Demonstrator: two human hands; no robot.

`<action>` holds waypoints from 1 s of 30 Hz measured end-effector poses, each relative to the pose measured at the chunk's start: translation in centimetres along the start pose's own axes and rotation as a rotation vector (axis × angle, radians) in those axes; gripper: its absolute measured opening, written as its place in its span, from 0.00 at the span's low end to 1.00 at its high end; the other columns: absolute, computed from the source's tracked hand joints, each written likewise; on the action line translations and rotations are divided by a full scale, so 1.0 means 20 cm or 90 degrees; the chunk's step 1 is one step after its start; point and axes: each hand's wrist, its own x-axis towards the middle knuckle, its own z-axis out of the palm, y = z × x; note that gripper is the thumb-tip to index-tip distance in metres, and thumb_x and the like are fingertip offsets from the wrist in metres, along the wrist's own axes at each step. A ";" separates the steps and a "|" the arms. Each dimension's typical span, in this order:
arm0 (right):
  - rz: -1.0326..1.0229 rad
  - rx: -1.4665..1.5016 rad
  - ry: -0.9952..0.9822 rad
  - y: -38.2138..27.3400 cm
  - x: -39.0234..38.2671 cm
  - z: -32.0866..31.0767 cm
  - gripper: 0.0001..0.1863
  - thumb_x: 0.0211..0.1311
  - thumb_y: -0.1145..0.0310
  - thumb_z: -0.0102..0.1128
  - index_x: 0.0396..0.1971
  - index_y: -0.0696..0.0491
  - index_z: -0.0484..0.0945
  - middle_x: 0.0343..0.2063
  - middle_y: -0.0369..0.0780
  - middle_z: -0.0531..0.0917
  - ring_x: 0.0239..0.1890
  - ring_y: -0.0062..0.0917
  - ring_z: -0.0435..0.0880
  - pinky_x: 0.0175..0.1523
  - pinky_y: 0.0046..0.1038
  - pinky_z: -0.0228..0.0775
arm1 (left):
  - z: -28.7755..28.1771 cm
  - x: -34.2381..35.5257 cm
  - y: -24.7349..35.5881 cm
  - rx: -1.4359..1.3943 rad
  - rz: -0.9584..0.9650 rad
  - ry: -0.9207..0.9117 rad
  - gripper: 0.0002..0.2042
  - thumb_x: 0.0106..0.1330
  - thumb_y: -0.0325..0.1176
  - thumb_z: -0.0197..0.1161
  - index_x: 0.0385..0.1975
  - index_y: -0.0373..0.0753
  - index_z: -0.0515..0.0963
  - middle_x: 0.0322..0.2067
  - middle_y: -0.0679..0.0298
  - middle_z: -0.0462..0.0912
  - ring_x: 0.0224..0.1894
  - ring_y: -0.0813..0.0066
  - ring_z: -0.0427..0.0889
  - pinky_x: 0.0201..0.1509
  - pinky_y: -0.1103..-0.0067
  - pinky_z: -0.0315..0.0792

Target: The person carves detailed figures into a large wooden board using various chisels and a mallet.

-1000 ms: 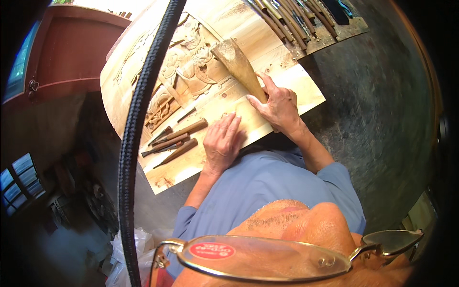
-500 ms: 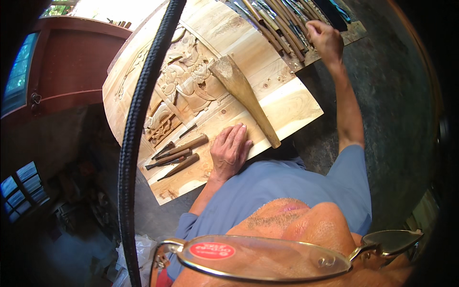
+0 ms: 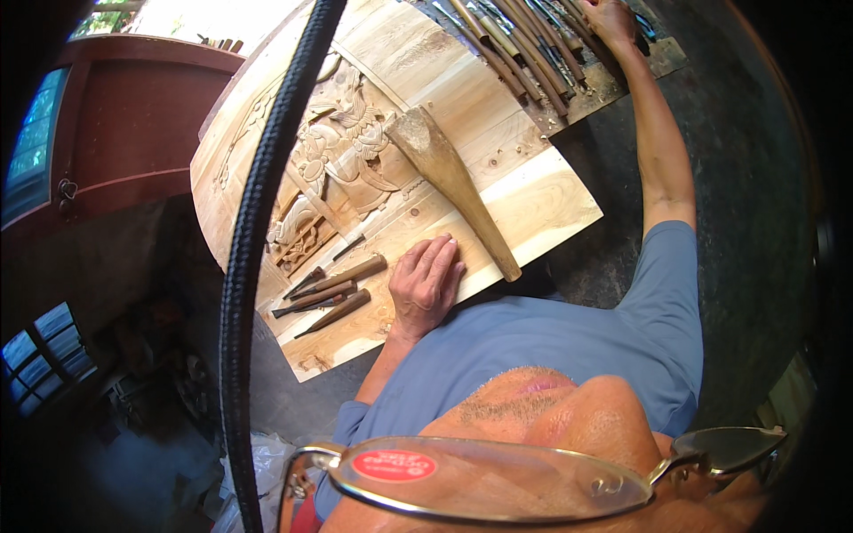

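Note:
My left hand (image 3: 425, 286) lies on the near edge of a pale wooden board (image 3: 546, 191), fingers stretched out and holding nothing. Left of it rest several wood-handled carving chisels (image 3: 342, 308). A wooden mallet (image 3: 458, 195) lies across the board, its handle end just right of that hand. Beyond is a relief carving (image 3: 346, 155) with raised figures. My right hand (image 3: 615, 19) reaches to the far right, at the right end of a row of chisels (image 3: 524, 53). Its fingers are partly cut off by the upper edge, so what they hold, if anything, does not show.
The chisel row lies on a worn plank (image 3: 613, 93) strewn with wood chips. A black braided cord (image 3: 267, 204) hangs through the view on the left. Behind it stands a dark red wooden door (image 3: 147, 120). White plastic bags (image 3: 262, 466) sit at the lower left.
My right hand has moved farther away, up along the right end of the chisel row, with the arm stretching out. My left hand, the mallet and the chisels on the board stay put.

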 end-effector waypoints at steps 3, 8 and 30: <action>-0.021 -0.037 0.006 0.04 0.08 0.05 0.12 0.57 0.58 0.63 0.24 0.50 0.88 0.24 0.46 0.87 0.29 0.39 0.88 0.38 0.42 0.77 | 0.01 0.00 0.00 -0.010 0.000 0.006 0.20 0.54 0.27 0.78 0.49 0.36 0.85 0.49 0.58 0.89 0.47 0.57 0.87 0.51 0.68 0.82; -0.041 -0.066 0.012 0.06 0.16 0.13 0.11 0.55 0.59 0.64 0.26 0.49 0.90 0.27 0.47 0.88 0.31 0.41 0.89 0.41 0.43 0.80 | 0.01 0.03 0.01 -0.018 0.000 0.017 0.19 0.53 0.25 0.77 0.47 0.36 0.85 0.47 0.59 0.89 0.46 0.57 0.87 0.49 0.69 0.82; -0.306 0.001 -0.122 -0.31 -0.51 0.22 0.15 0.67 0.54 0.65 0.35 0.50 0.89 0.30 0.42 0.89 0.34 0.38 0.89 0.42 0.38 0.80 | 0.00 0.04 0.01 -0.017 -0.006 0.023 0.19 0.52 0.24 0.78 0.46 0.36 0.85 0.47 0.59 0.90 0.46 0.58 0.87 0.49 0.69 0.82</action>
